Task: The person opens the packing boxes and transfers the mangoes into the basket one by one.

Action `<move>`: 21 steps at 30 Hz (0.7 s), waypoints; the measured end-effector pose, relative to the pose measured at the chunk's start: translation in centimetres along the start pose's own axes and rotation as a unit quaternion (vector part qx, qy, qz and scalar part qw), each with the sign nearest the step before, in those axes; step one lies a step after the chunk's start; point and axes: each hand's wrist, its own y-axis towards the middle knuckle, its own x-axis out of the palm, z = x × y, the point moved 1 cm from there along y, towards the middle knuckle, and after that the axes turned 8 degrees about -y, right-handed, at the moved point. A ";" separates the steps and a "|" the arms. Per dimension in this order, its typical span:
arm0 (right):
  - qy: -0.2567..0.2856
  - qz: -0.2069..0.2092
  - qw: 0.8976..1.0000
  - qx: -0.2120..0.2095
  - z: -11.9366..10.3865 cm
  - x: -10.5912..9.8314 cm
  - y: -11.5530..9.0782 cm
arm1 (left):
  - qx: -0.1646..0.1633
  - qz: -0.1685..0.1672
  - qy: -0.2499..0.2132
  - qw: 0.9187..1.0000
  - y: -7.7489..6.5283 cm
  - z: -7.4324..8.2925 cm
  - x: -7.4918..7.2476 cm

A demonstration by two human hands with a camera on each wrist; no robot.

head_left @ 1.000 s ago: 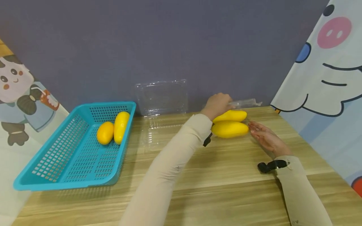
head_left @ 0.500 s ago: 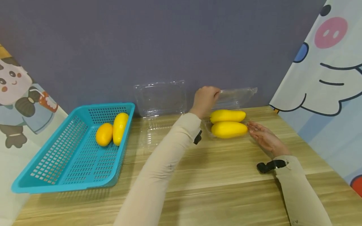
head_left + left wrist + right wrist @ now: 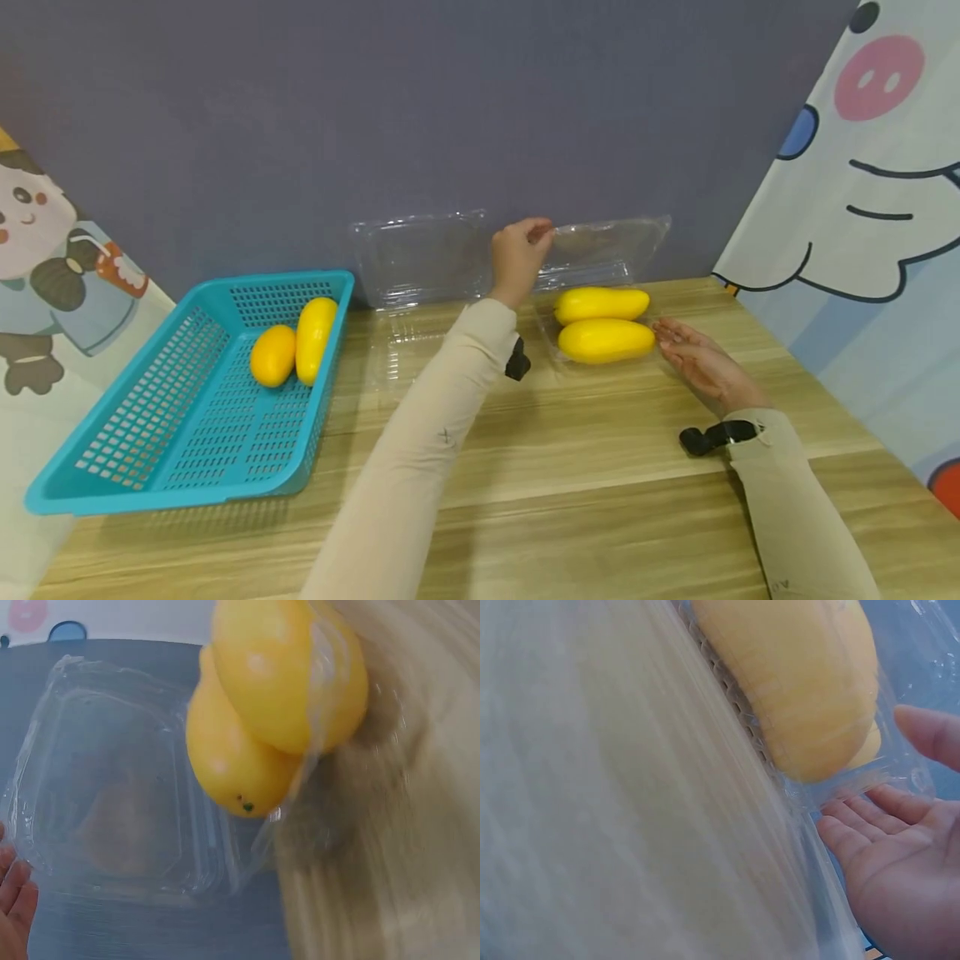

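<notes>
Two long yellow mangoes lie side by side in a clear plastic clamshell box at the back right of the table. The box's lid stands raised, leaning back near the dark wall. My left hand is at the lid's upper left corner, its fingertips right beside the edge; in the left wrist view those fingers show just off the corner. My right hand lies palm up at the box's right end. Its straight fingers touch the plastic there in the right wrist view.
A blue basket on the left holds an orange-yellow mango and a longer yellow one. A second clear box, lid up, stands between basket and left hand. A dark wall closes off the back.
The right box's lid has swung up and back, first in my left hand's grip. That hand has moved up and left to its corner. My right hand has stayed at the box's end.
</notes>
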 end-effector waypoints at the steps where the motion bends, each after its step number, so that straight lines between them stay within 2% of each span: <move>1: 0.002 0.001 1.000 -0.001 0.0 0.0 0.1 | -0.012 0.009 -0.022 1.000 0.0 -0.1 0.0; 5: 0.014 0.001 1.000 -0.004 0.1 -0.2 0.2 | -0.044 0.036 -0.076 0.995 0.0 -0.7 0.0; 9: 0.013 0.000 1.000 -0.005 0.1 -0.1 0.1 | -0.058 0.051 -0.096 0.992 -0.1 -1.0 -0.1; 13: 0.011 -0.002 1.000 -0.009 0.0 -0.1 0.1 | -0.070 0.060 -0.101 0.991 -0.1 -1.3 -0.1; 21: 0.024 0.002 1.000 -0.014 0.1 0.0 0.0 | -0.088 0.057 -0.077 0.991 -0.1 -1.6 -0.2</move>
